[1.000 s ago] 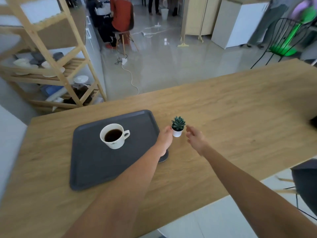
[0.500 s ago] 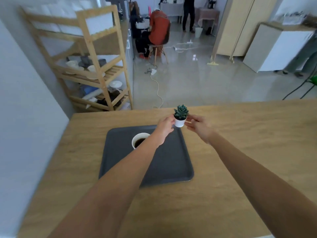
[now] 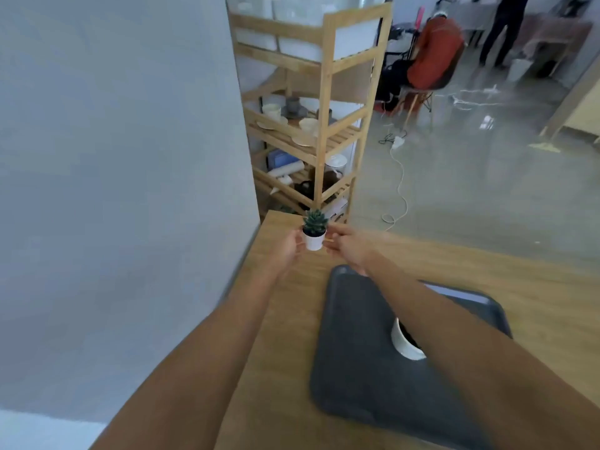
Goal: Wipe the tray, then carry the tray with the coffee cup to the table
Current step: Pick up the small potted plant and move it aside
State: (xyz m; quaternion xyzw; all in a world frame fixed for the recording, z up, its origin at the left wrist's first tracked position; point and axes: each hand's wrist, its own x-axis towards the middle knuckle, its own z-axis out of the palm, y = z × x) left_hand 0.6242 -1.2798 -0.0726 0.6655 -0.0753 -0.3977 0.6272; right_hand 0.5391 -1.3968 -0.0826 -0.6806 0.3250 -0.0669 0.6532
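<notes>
Both hands reached out over the far corner of the wooden table (image 3: 285, 319), meeting around a small potted succulent (image 3: 314, 231). The left hand (image 3: 287, 250) curled its fingers against the left side of the white pot, and the right hand (image 3: 352, 250) had its fingertips at the pot's right side; motion blur left it unclear whether the right fingers pinched the pot or only touched it. The plant's spiky, dark green rosette stood upright in a smooth, round white pot, held above the tabletop. Nearer than the plant and to its right, the tray (image 3: 357, 368) lay flat on the table: dark grey, matte, rectangular with rounded corners and a low raised rim. On it stood the coffee cup (image 3: 404, 344), white and glossy with dark liquid inside, mostly hidden beneath the right forearm. The table showed pale wood grain. Beyond the plant stood a slatted wooden shelf (image 3: 324, 125) bearing pale dishes.
</notes>
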